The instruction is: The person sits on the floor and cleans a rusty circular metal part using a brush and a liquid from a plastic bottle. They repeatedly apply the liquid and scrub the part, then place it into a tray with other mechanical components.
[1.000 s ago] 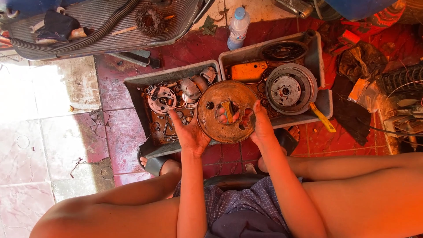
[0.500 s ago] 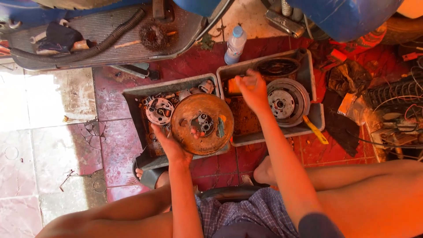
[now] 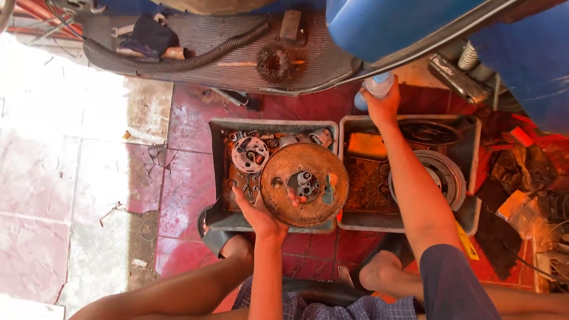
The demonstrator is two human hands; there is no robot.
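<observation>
Rusty disc sits gripped in your left hand over the grey tray; your right hand wraps around the plastic bottle beyond.

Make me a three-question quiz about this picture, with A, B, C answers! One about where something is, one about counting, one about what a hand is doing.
1. Where is the rusty disc?
A. over the left tray
B. on the white tiles
C. on the scooter floorboard

2. How many grey trays are there?
A. one
B. two
C. four

3. What is the right hand doing?
A. resting on a knee
B. holding a hammer
C. gripping the plastic bottle

Answers: 1 A, the left hand holds it above that tray. 2 B, two sit side by side. 3 C, fingers wrap the bottle.
</observation>
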